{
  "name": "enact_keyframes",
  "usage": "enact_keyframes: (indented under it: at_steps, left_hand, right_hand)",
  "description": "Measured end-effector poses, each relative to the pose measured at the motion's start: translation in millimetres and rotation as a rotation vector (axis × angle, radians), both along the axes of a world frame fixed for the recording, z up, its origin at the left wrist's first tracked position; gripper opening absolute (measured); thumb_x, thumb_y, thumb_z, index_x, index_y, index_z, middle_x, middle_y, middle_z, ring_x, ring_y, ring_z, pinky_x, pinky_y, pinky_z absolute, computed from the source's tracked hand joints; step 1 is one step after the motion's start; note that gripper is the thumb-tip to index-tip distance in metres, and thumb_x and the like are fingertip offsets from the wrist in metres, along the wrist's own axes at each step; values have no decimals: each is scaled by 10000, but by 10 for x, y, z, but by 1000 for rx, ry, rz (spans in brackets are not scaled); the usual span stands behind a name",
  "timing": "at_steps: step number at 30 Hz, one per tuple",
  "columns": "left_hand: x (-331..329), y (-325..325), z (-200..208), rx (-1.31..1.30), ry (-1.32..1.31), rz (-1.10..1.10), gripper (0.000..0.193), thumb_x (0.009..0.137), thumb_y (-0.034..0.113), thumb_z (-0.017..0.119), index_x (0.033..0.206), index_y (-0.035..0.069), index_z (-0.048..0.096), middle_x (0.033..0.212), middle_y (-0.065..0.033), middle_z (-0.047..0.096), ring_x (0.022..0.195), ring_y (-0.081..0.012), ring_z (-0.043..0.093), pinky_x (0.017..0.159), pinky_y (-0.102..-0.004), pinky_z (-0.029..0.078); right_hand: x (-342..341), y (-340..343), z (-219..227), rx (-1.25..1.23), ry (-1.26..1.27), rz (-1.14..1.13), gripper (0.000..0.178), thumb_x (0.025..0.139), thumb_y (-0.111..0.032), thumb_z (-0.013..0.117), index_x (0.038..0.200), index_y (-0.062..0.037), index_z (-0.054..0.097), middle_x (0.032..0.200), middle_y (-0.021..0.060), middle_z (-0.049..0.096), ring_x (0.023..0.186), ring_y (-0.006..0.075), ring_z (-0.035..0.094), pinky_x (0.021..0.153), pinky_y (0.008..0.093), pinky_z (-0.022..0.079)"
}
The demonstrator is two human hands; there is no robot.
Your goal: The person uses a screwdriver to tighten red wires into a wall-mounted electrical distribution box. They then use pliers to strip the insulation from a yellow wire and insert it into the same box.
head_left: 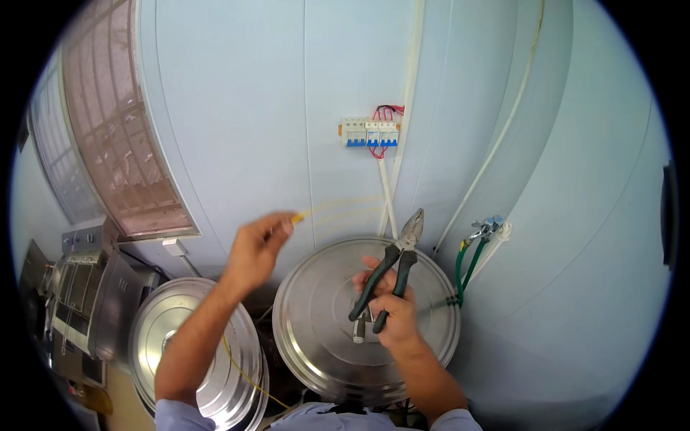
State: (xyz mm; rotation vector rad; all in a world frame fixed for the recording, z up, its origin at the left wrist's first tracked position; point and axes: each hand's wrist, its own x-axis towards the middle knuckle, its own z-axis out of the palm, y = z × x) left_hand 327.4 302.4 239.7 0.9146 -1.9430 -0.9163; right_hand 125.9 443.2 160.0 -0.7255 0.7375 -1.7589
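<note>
My left hand (256,248) is raised in front of the wall, thumb and fingertips pinched on a yellow wire (298,218). Beyond the fingertips the wire is smeared by motion, as faint yellow streaks toward the right. Lower down, a yellow strand crosses the smaller lid toward my waist. Above the large round metal lid (316,337), my right hand (395,316) holds combination pliers (411,233) by their dark green and black handles. Their jaws point up and look closed. Just below the right palm shows a short silver cylindrical piece (359,330); I cannot tell whether the hand holds it.
Circuit breakers (370,133) with red wires hang on the pale wall, white trunking (387,194) below them. Taps with a green hose (460,273) are at right. A smaller metal lid (180,309), a steel appliance (108,309) and a barred window (118,122) stand left.
</note>
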Motion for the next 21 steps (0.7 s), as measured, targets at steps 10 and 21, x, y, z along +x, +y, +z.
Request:
enact_keyframes:
  at_steps: [10, 21]
  left_hand:
    - [-751, -1557, 841, -638, -171, -35, 299, 996, 95, 474, 1214, 47, 673, 1028, -211, 706, 904, -335, 654, 868, -390, 504]
    - [-1005, -923, 1125, -277, -299, -248, 264, 995, 117, 563, 1200, 39, 709, 1122, -102, 730, 1062, -166, 624, 1008, -325, 453]
  right_hand:
    - [-330, 383, -486, 296, -6, 120, 666, 682, 83, 500, 1348, 93, 470, 1075, 239, 656, 850, 248, 674, 506, 265, 447]
    - [-700, 208, -257, 282, 98, 90, 541, 783, 54, 613, 1314, 90, 520, 1237, 194, 621, 1102, 310, 642, 805, 380, 595]
